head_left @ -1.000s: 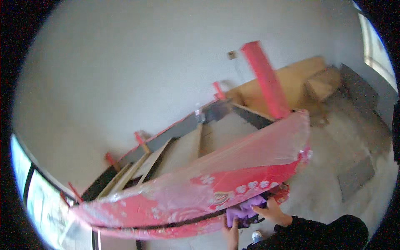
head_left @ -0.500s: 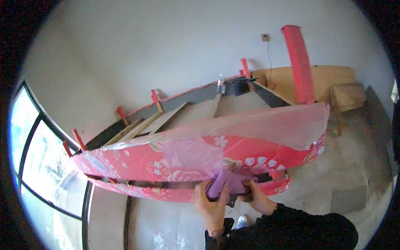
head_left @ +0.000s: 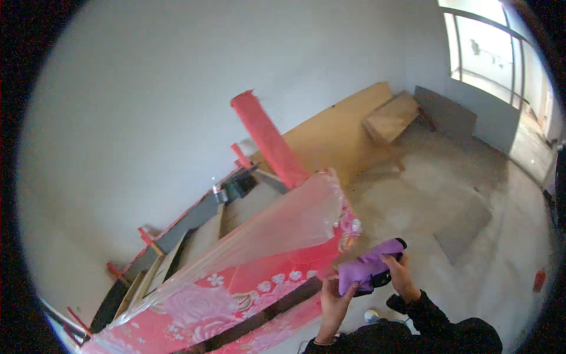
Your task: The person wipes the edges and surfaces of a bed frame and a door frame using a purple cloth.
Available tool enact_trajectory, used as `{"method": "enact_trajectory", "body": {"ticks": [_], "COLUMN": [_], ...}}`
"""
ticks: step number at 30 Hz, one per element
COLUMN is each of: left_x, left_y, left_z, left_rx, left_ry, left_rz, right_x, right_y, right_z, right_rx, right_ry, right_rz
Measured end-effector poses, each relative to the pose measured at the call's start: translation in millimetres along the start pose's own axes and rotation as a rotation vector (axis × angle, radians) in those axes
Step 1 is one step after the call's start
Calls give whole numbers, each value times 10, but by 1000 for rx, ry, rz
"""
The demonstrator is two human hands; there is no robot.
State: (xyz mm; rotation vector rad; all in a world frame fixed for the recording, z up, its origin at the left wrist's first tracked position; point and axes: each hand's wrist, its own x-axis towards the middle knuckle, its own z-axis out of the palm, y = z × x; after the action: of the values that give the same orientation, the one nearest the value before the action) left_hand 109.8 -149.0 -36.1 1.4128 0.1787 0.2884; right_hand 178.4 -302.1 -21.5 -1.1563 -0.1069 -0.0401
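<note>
Both my hands hold a bundled purple cloth (head_left: 356, 271) with black parts along its edge and underside. My left hand (head_left: 333, 301) is closed on its left end, thumb on top. At the other end, my right hand (head_left: 401, 276) grips it near a black part. Just left of my hands is a wooden furniture frame in pink flowered fabric (head_left: 259, 268), partly wrapped in clear plastic film (head_left: 295, 212). A thick pink-covered post (head_left: 268, 138) rises from its corner. What the folds of the cloth cover is hidden.
Within the frame, a clear bottle (head_left: 219, 193) stands beside a dark bundle (head_left: 240, 182). A wooden board (head_left: 330, 133), a box-like wooden piece (head_left: 392, 117) and a grey panel (head_left: 446, 113) lean by the wall. A flat grey sheet (head_left: 464, 231) lies on the floor.
My view has swung to the right, bringing in a window and doorway. My hands, with the purple cloth, have moved from in front of the fabric side to beyond the frame's right corner.
</note>
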Motion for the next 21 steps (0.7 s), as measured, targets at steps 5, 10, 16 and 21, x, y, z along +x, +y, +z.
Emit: {"method": "enact_trajectory", "body": {"ticks": [5, 10, 16, 21], "left_x": [21, -229, -902, -1414], "left_y": [-18, -88, -130, 413], "left_z": [9, -525, -1392, -1618], "left_rx": [-204, -104, -199, -173], "left_ry": [-108, 285, 729, 1113], "left_rz": [-69, -386, -131, 80], "right_x": [51, 122, -386, -827], "right_y": [-193, 38, 583, 772], "right_z": [173, 748, 1679, 2106], "right_rx": [-143, -951, -675, -454], "right_ry": [-14, -445, -861, -1142], "right_rz": [-40, -548, -556, -387]}}
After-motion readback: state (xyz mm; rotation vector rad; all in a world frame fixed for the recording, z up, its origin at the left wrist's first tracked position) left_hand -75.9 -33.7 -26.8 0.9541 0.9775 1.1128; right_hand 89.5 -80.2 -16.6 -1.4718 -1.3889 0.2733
